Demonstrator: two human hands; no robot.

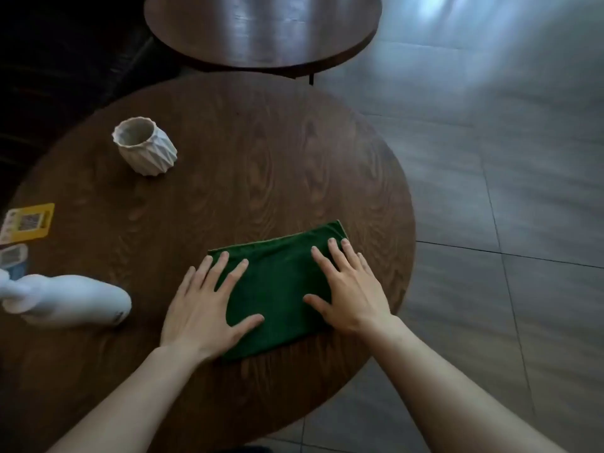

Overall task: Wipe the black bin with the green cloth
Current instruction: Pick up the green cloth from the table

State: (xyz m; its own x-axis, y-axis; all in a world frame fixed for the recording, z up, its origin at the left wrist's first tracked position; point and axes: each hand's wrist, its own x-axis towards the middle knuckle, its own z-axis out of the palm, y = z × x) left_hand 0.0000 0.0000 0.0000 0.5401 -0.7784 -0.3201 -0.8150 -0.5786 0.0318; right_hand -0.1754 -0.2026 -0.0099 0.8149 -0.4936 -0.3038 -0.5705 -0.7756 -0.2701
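A folded green cloth (277,282) lies flat on the round brown wooden table (228,158), near its right front edge. My left hand (206,308) presses flat on the cloth's left end with fingers straight and spread. My right hand (349,289) lies flat on its right end, fingers straight, fingertips close to the far corner. No black bin is in view.
A white faceted cup (145,150) stands at the table's back left. A white figurine (65,302) lies on the left side. A yellow card stand (27,222) and a small card (13,256) sit at the left edge. A second round table (261,31) stands behind; grey tiled floor (506,191) spreads right.
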